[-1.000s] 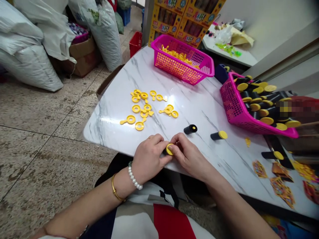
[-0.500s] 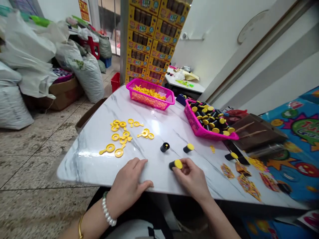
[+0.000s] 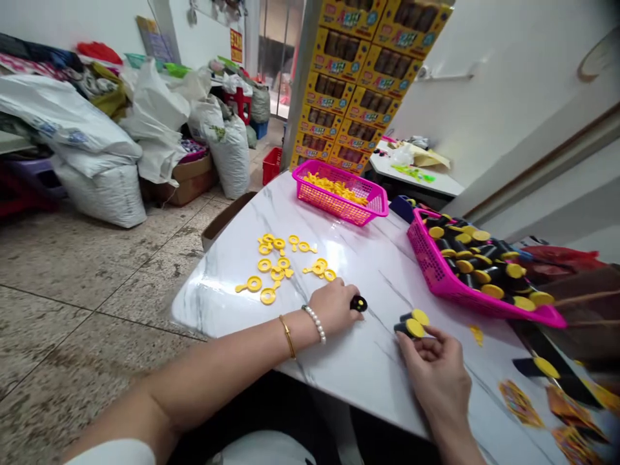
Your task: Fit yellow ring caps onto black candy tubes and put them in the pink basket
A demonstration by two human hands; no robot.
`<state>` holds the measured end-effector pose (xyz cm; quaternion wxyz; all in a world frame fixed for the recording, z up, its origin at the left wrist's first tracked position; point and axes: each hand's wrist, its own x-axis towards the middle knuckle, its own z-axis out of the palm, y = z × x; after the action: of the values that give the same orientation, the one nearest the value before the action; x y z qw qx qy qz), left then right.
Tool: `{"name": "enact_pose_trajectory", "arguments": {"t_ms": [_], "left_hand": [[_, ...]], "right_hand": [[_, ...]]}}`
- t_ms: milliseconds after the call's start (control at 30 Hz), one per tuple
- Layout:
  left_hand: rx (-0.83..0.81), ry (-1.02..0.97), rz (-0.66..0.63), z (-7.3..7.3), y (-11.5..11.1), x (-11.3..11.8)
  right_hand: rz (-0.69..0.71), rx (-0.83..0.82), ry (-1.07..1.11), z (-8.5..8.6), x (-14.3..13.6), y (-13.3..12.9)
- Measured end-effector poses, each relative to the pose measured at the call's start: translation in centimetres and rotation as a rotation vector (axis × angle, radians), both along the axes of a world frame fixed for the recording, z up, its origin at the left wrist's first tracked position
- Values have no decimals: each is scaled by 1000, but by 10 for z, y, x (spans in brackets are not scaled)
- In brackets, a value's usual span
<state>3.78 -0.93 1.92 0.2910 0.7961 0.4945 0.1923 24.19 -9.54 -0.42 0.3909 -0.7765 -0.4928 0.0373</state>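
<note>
My left hand has its fingers around an open black cup that stands on the white marbled table. To the right, my right hand holds a black cup with a yellow lid between thumb and fingers. Right behind that one is another yellow-lidded cup. Loose yellow ring pieces with short handles lie scattered on the table beyond my left forearm. A few small yellow bits rest to the right of my right hand.
A pink basket of yellow pieces stands at the table's far edge. Another pink basket, heaped with yellow-lidded black cups, is at the right. Orange printed packets lie front right. Stacked yellow boxes rise behind the table.
My left hand has moved right and forward and taken hold of the open cup. My right hand has brought its lidded cup up beside the other lidded one. The view has turned left.
</note>
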Motion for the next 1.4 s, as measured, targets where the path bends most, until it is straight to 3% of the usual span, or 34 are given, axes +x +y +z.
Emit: {"name": "enact_pose_trajectory", "arguments": {"t_ms": [133,267,433,533,633,767,933,1100,1233,1300,1400], "left_hand": [[10,-20,2,2,-37,-39],[69,-170,136,-4,-86,-94],[183,-282,359,-15,-123,-142],[236,-252,445,-18,-128,-155],[247,-239,484,-19,-129,-161],[236,-197,452,-20,-129,-157],[192,-116,308,-15,-110,-131],[262,-103,234,-13,-79,-94],[297,-135,194,-16,-72,-79],[288,-117,169,-17,-74,-78],[275,-99,131,-17,-77,-80]], "right_hand": [[27,248,-240,11,-13,-7],[428,429,-488,25,-48,3],[955,288,-451,28,-129,42],[1123,148,-566,21,-175,56],[1213,71,-654,16,-188,49],[1225,71,-547,11,-154,21],[1138,75,-429,10,-108,-3],[935,-32,-623,21,-88,7],[827,-122,-689,35,-78,18],[811,-178,-417,40,-76,19],[839,-376,296,43,-78,19]]}}
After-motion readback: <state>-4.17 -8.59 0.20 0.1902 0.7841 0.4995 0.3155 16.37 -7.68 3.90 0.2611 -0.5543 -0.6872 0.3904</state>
